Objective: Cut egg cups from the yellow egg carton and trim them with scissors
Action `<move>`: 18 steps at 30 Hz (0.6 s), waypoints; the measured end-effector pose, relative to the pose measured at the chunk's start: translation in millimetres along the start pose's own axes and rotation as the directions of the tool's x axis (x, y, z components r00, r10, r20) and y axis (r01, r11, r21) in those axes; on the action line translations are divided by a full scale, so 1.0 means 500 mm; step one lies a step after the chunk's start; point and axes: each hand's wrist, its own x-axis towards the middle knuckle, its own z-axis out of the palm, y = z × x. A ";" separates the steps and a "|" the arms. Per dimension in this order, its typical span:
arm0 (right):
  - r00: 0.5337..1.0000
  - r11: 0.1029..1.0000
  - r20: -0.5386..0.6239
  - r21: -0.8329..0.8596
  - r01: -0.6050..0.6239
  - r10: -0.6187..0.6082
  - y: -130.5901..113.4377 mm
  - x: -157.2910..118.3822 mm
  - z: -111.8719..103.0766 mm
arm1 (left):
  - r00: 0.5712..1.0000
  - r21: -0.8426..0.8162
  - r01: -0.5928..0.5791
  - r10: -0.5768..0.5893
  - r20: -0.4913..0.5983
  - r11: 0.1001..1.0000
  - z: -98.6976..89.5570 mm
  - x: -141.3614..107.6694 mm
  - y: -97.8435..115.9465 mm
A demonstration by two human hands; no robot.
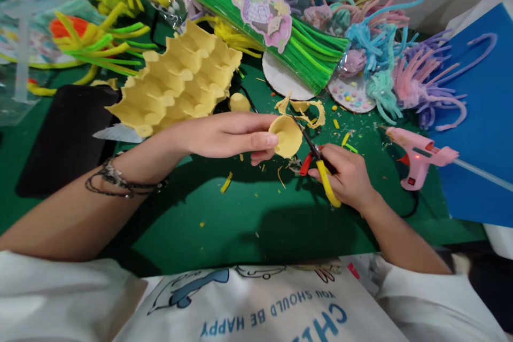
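Note:
Between the thumb and fingers of my left hand (232,136) is a yellow egg carton cup (287,139), its hollow side facing me. My right hand (347,176) grips a pair of scissors (329,184) with yellow and red handles. The dark blades lie against the cup's right edge, partly hidden behind it. Just beyond the cup lie curled yellow carton trimmings (315,113). Another small yellow cup (239,102) sits behind my left hand, beside the large yellow egg carton (180,77).
A pink glue gun (419,155) with a lit orange light stands at right, by a blue board (481,117). Green pipe cleaners (312,48) in a plastic bag lie at the back. A black tablet-like slab (64,144) is at left. Scraps dot the green table (224,235).

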 end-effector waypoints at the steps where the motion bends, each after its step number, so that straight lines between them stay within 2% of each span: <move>1: 1.000 1.000 -0.017 0.010 0.001 -0.001 0.000 0.001 0.001 | 1.000 -0.020 -0.003 0.003 -0.014 1.000 0.001 -0.001 -0.003; 6: 0.997 0.996 -0.070 0.090 -0.004 0.010 0.003 0.002 -0.001 | 0.996 -0.074 0.001 -0.008 -0.089 0.997 0.007 -0.004 -0.011; 10: 0.999 0.984 -0.034 0.176 -0.007 0.013 0.004 0.000 0.001 | 0.991 -0.027 -0.051 0.047 -0.129 0.998 0.011 -0.002 -0.011; 13: 0.995 0.948 0.031 0.299 -0.104 0.100 -0.001 -0.006 0.013 | 0.992 0.068 -0.007 0.016 -0.129 0.998 0.014 -0.002 -0.009; 16: 0.965 0.868 0.074 0.424 -0.260 0.253 -0.007 -0.014 0.026 | 0.994 0.121 0.033 -0.020 -0.109 0.992 0.018 -0.004 -0.006; 18: 0.945 0.817 0.084 0.483 -0.315 0.315 -0.008 -0.017 0.030 | 0.993 0.128 0.048 -0.033 -0.117 0.991 0.020 -0.005 -0.003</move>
